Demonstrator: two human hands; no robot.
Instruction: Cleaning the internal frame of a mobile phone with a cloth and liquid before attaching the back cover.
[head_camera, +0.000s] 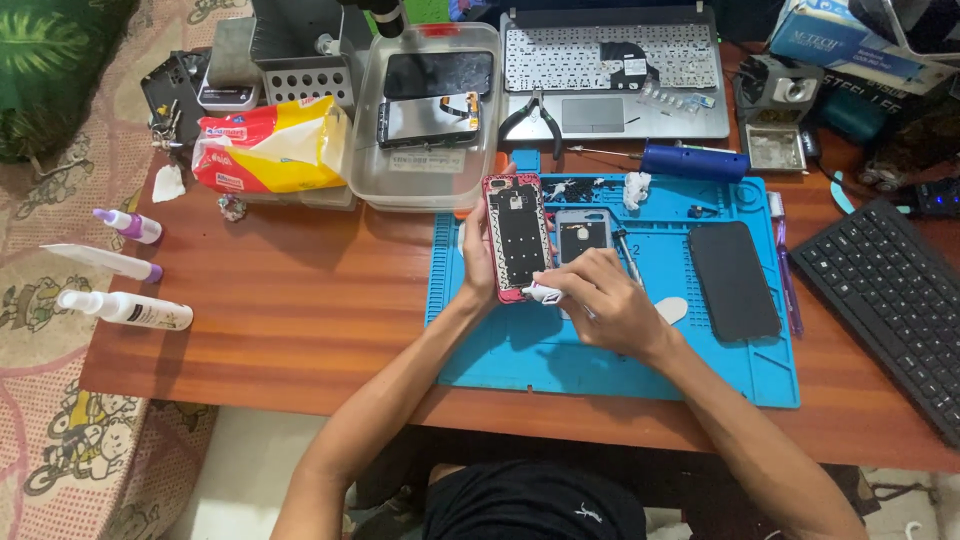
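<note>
Our left hand (478, 262) gripping the pink-rimmed phone frame (517, 236) upright, our right hand (600, 300) pinching a small white glue tube (545, 292) at its lower edge, smooth blue mat (520, 350) open beneath both.

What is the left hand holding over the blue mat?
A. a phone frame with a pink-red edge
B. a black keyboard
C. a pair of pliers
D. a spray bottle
A: the left hand grips an opened phone frame with a pink-red edge above the blue mat, while the right hand brings a small white tube to its lower end.
</note>
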